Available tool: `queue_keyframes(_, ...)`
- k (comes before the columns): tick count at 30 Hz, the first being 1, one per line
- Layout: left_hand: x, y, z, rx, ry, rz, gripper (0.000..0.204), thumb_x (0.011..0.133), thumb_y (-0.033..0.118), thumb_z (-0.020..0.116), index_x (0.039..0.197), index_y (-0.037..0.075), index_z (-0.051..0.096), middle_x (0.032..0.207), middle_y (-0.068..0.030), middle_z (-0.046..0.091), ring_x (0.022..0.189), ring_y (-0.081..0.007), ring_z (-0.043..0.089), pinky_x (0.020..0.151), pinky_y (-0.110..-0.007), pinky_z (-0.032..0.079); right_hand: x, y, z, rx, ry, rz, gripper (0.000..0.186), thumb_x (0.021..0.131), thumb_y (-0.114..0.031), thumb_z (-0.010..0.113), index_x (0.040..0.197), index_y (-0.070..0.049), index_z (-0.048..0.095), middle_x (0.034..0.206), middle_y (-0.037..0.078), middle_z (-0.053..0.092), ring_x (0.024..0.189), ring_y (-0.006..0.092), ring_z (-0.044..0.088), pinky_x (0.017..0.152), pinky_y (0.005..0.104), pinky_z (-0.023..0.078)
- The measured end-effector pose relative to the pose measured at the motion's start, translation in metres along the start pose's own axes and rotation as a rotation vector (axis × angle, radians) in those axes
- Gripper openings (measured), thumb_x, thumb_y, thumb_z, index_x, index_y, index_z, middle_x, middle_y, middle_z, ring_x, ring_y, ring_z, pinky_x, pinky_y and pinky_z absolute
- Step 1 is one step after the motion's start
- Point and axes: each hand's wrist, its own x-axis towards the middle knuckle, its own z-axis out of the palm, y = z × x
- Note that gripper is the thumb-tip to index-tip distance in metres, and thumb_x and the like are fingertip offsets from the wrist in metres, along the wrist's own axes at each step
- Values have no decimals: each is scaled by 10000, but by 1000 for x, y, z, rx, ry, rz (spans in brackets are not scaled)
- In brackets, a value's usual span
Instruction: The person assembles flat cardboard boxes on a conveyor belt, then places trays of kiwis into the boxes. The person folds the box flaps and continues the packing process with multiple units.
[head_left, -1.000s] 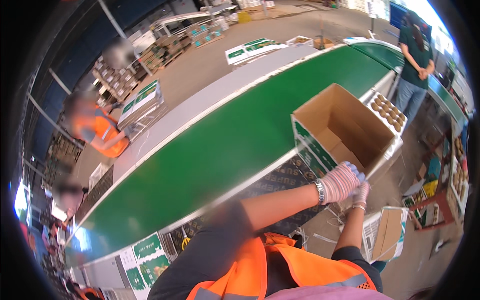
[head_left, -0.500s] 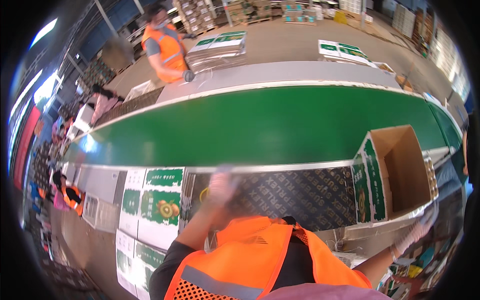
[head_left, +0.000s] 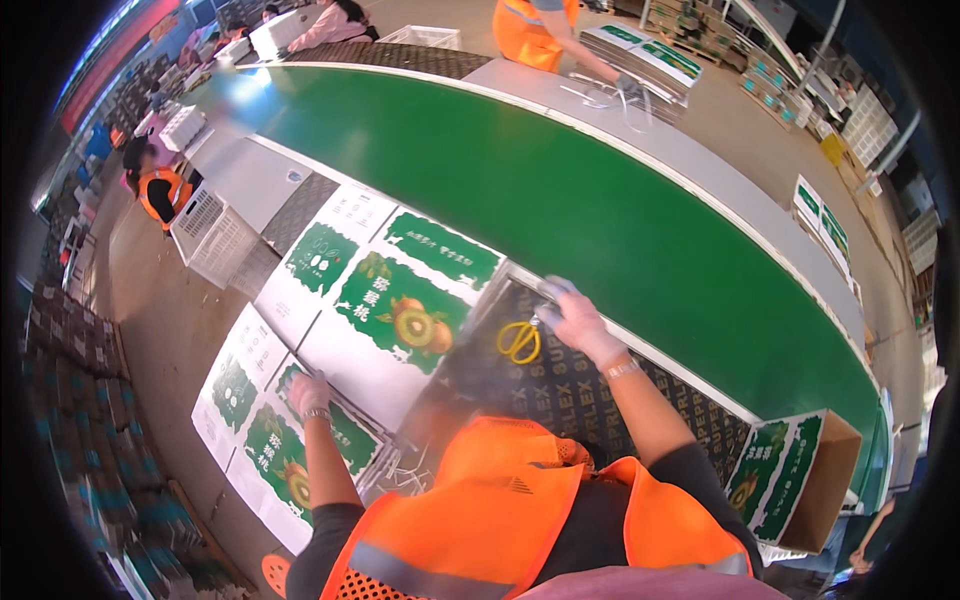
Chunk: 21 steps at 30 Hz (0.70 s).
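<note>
My left hand (head_left: 308,393), in a pale glove, rests on the nearer stack of flattened white-and-green cartons (head_left: 262,430); its fingers are too blurred to tell how they are bent. Beside the conveyor's near rail my right hand (head_left: 583,328), also gloved, reaches with fingers apart and nothing seen in it. Just left of that hand, yellow-handled scissors (head_left: 519,342) lie on a dark printed board (head_left: 585,400). A second stack of flattened cartons (head_left: 390,315), printed with kiwifruit, lies between my hands. At the right stands an opened-up carton (head_left: 785,478), tilted in view.
A green conveyor belt (head_left: 560,190) runs across in front of me. Beyond it a person in an orange vest (head_left: 530,35) handles white straps near stacked cartons (head_left: 645,60). A white plastic crate (head_left: 215,238) stands left, near another person in an orange vest (head_left: 165,192).
My view has turned to the left. The left hand has gone from over the dark board to the nearer flat cartons. The right hand has left the opened-up carton and come near the scissors.
</note>
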Motion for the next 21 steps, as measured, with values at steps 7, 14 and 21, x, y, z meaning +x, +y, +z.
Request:
queue_keyframes(7, 5, -15, 69, 125, 225, 204, 765, 809, 486, 542, 1313, -70, 392, 1394, -210, 373, 1335, -336, 279, 1120, -422, 159, 160, 14, 95, -65, -223, 507, 513, 845, -397, 540, 1166, 3, 547, 1252, 228, 504, 1132, 344, 508, 977, 374, 397)
queue_keyframes(14, -13, 25, 72, 175, 68, 156, 756, 884, 543, 356, 1291, -90, 430, 1449, -178, 312, 1383, -336, 161, 1144, -401, 57, 146, 12, 98, 59, -77, 532, 458, 817, -362, 581, 1139, -36, 579, 1116, 213, 597, 1049, 342, 567, 906, 376, 445)
queue_keyframes(21, -17, 36, 51, 171, -46, 251, 687, 888, 555, 311, 1074, -15, 646, 1399, -171, 393, 1380, -349, 162, 1148, -391, 52, 119, 10, 96, 718, 201, 404, 393, 800, -214, 670, 1159, -80, 583, 1009, 135, 637, 933, 221, 606, 828, 338, 477)
